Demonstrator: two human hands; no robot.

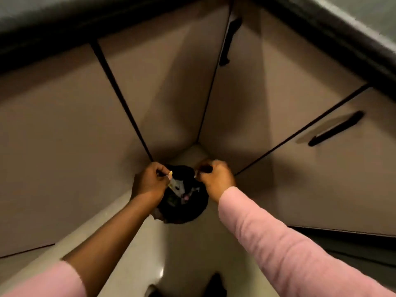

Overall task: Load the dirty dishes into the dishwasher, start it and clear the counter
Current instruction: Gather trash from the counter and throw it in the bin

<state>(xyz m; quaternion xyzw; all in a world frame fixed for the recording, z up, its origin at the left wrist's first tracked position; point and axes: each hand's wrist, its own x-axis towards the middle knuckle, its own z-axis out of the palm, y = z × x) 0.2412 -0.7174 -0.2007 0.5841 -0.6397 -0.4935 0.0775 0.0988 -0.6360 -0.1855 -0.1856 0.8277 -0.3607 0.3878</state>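
Pink knit sleeves [278, 239], one on each forearm, reached down from the lower edge of the view; the left one was pushed back to the elbow.

Floor [188, 249]: pale, glossy, running into the corner where two runs of cabinets met.

Left hand [147, 181]: fingers [165, 173] curled tight, pinching the near-left rim of a bin bag [186, 209].

Right hand [216, 176]: fingers likewise curled, gripping the right rim of the same bag. Whether a drawstring or only the plastic was held could not be told.

Bin bag: black, standing on the floor in the corner between the two hands, mouth held open. Scraps of paper and wrappers [177, 188] lay inside.

Cabinet doors [64, 146]: beige, flat, with dark bar handles [336, 128] on the right-hand run.

Tabletop edge [321, 28]: dark, along the top of the view. No dishes or dishwasher were in sight, so the task's things lay outside this view.

Judged stage: clearing rubbish, part of tidying the tabletop.

Risks: thin plastic might tear at the pinched rim if lifted sharply with a full load. An uneven pull by one hand could tip the mouth and spill scraps onto the floor. A loose pinch could let one side slip.
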